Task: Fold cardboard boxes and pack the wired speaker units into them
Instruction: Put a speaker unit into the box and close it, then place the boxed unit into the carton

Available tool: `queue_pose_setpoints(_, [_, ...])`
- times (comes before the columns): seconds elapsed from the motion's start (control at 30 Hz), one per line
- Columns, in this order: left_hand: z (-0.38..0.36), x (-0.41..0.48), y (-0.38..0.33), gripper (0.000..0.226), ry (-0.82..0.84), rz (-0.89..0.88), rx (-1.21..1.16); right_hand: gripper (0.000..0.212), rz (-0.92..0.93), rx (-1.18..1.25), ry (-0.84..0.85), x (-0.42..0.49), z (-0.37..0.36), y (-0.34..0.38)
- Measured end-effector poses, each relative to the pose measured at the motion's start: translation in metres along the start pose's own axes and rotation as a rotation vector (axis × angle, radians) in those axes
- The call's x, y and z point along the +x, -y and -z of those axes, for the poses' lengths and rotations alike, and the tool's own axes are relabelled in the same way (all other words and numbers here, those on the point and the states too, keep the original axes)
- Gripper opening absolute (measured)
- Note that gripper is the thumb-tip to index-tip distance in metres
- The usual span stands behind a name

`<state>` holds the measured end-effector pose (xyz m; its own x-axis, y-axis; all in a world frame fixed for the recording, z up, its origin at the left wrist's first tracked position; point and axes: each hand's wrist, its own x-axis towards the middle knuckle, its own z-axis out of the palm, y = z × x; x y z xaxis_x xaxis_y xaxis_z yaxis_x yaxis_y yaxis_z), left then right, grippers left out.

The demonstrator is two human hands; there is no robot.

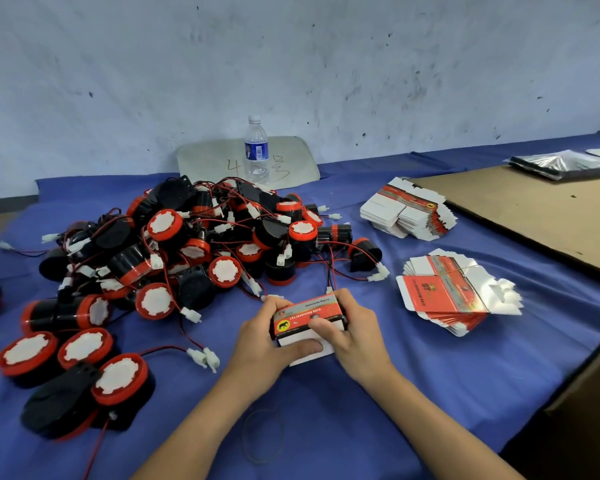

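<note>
While our fingers [321,328] curl round the box [303,315], both hands grip it. The left hand [260,336] clasps its left end, thumb pressed on the white flap below. The right hand [354,332] clasps its right end, thumb on the printed front. We hold the box low at the blue cloth [378,420]; whether it touches, we cannot tell. Just beyond it sprawls the heap of speakers [187,254], wires trailing to our knuckles. Right of our hands lies a banded stack of flat boxes [447,292]; a second stack [406,213] sits farther back, beside a cardboard sheet [534,209]. A bottle [256,150] stands behind the heap.
</note>
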<state>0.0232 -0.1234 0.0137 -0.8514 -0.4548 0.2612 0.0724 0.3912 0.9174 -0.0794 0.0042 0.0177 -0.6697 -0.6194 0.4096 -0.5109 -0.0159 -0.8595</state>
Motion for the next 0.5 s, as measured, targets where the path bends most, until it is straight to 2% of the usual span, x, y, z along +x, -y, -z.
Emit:
queue_pose_setpoints(0.1, [-0.003,-0.001,0.001,0.066,-0.005,-0.024,0.008,0.051,-0.023,-0.078,-0.051,-0.006,0.000,0.000])
queue_pose_setpoints(0.17, [-0.003,0.002,0.005,0.076,-0.017,-0.046,-0.034,0.041,-0.010,-0.159,-0.150,-0.011,0.002,0.003])
queue_pose_setpoints(0.23, [0.000,0.005,0.006,0.075,-0.050,-0.029,-0.108,0.030,-0.009,-0.088,-0.314,-0.015,0.009,0.009])
queue_pose_setpoints(0.3, [0.004,0.010,0.007,0.070,-0.120,0.008,-0.204,0.033,-0.009,0.003,-0.466,-0.015,0.026,0.019])
queue_pose_setpoints(0.4, [0.010,0.014,0.012,0.072,-0.173,0.014,-0.240,0.038,0.037,-0.041,-0.678,-0.020,0.072,0.044])
queue_pose_setpoints(0.5, [0.010,0.014,0.018,0.071,-0.158,0.023,-0.234,0.044,0.185,-0.145,-0.972,-0.024,0.136,0.078])
